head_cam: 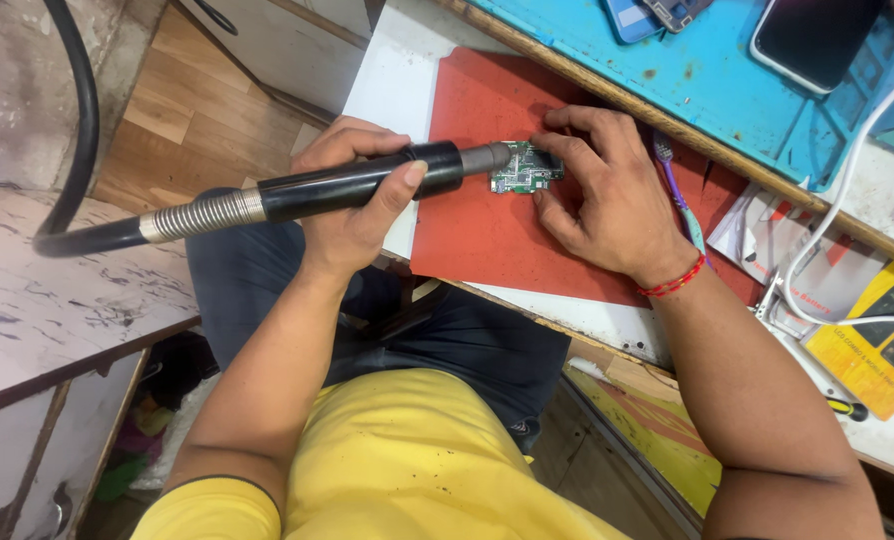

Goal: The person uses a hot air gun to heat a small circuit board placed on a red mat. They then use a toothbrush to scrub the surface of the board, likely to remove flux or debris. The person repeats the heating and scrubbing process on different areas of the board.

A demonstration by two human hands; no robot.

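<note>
Head view: a small green circuit board [525, 168] lies flat on a red mat [487, 230] on the counter [392, 85]. The right hand [607, 195] rests on the mat, its fingers [567, 150] pressing the board's far and right edges, pinning it down. The left hand [352, 200] has its fingers clenched around a black hot-air handpiece [357, 185], whose metal nozzle [487, 158] touches the board's left edge. A black hose [77, 110] trails from the handpiece, away from the fingers. Beyond the right fingers sits a blue mat [707, 80] with a phone [812, 40].
</note>
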